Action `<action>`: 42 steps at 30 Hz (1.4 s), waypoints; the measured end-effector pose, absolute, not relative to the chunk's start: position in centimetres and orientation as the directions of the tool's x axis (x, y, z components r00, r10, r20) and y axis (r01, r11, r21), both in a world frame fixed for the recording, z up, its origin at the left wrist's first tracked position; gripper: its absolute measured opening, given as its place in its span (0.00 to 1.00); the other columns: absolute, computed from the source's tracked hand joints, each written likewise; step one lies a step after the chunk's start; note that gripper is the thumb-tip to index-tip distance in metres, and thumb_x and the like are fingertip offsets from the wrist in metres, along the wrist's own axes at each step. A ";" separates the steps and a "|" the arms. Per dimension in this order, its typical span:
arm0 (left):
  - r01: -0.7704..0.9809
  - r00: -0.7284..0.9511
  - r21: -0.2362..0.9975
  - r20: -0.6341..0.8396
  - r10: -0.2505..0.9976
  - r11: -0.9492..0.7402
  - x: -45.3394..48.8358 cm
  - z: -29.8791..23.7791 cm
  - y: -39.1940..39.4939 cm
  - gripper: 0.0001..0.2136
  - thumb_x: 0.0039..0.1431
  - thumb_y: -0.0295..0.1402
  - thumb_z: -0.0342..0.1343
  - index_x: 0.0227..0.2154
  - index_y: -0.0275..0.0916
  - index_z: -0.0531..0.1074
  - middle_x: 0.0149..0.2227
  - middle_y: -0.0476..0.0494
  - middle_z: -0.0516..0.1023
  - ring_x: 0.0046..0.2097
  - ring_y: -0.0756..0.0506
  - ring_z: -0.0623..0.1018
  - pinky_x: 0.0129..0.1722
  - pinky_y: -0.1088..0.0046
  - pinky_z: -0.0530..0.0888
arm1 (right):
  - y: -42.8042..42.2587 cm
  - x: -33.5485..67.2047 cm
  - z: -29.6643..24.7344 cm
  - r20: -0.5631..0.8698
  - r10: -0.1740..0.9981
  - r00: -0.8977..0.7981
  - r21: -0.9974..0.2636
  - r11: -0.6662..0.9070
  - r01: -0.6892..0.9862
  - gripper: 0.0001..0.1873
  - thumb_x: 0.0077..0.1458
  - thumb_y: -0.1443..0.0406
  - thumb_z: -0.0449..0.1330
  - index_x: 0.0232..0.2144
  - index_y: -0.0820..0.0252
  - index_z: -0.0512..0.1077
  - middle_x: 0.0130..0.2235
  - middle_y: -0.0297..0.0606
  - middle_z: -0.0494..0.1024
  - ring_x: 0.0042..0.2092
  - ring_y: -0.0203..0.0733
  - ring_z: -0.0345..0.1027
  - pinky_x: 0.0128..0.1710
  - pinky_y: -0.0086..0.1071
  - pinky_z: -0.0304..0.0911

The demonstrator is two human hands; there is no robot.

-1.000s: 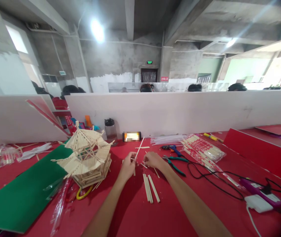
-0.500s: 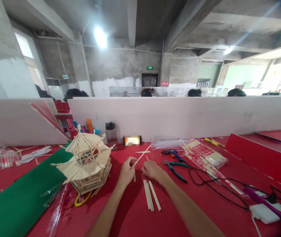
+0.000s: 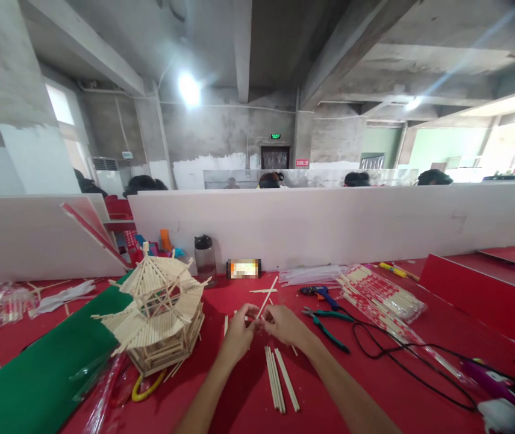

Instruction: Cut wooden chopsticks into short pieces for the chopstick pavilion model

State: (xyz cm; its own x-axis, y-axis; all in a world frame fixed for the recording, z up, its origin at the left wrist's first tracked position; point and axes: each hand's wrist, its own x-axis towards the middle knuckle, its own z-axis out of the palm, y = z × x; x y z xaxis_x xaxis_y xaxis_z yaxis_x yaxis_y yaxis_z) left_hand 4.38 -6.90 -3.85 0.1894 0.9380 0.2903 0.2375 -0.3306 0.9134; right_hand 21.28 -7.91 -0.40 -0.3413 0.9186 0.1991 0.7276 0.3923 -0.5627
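My left hand (image 3: 239,331) and my right hand (image 3: 282,323) meet over the red table (image 3: 388,392), both pinched on one thin wooden stick (image 3: 268,296) that slants up and to the right. Just below the hands lie a few loose sticks (image 3: 279,378) side by side. A pagoda model built of sticks (image 3: 158,313) stands to the left of my left hand, partly on a green sheet (image 3: 40,380).
Green-handled pliers (image 3: 327,325) and a blue-handled tool (image 3: 318,292) lie right of my hands, with packs of chopsticks (image 3: 381,295) and a black cable (image 3: 402,361) beyond. A bottle (image 3: 205,254) and phone (image 3: 243,268) stand by the white partition (image 3: 352,223). People sit behind it.
My two hands have drawn closer together on the stick. The view has tilted upward, so the table and everything on it sits lower in the frame.
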 end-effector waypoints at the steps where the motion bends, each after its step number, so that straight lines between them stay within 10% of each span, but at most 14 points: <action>1: 0.253 0.209 0.907 0.289 0.934 -0.337 4.5 -3.5 -7.2 0.10 0.55 0.37 0.57 0.37 0.38 0.71 0.37 0.42 0.77 0.35 0.46 0.77 0.36 0.71 0.75 | -8.2 21.3 -0.6 0.220 0.916 -0.336 -0.588 0.399 0.703 0.12 0.59 0.59 0.55 0.34 0.62 0.73 0.32 0.39 0.79 0.32 0.38 0.71 0.29 0.25 0.54; 12: 0.531 0.197 0.779 0.269 0.943 -0.333 3.9 -2.5 -7.5 0.07 0.59 0.30 0.49 0.39 0.40 0.69 0.34 0.45 0.77 0.33 0.47 0.77 0.34 0.73 0.69 | -8.3 23.6 -1.4 0.275 0.931 -0.240 -0.587 0.361 0.725 0.08 0.57 0.66 0.55 0.35 0.60 0.75 0.35 0.39 0.80 0.36 0.40 0.73 0.35 0.27 0.58; 29: 0.723 0.245 0.559 0.342 0.907 -0.406 2.8 -2.0 -7.2 0.08 0.60 0.28 0.46 0.37 0.44 0.69 0.38 0.44 0.79 0.41 0.43 0.78 0.39 0.72 0.67 | -8.3 19.2 -2.9 0.219 0.837 -0.502 -0.176 0.540 0.823 0.19 0.49 0.77 0.55 0.45 0.65 0.71 0.45 0.48 0.75 0.47 0.50 0.68 0.43 0.35 0.62; 42: 0.494 0.198 0.763 0.368 0.908 -0.417 3.0 -1.6 -6.8 0.11 0.60 0.35 0.44 0.38 0.40 0.70 0.33 0.43 0.76 0.35 0.43 0.76 0.39 0.69 0.72 | -6.0 21.9 -2.1 0.403 0.893 -0.203 -0.781 0.450 0.432 0.14 0.54 0.72 0.54 0.42 0.59 0.74 0.38 0.36 0.77 0.39 0.39 0.70 0.41 0.27 0.61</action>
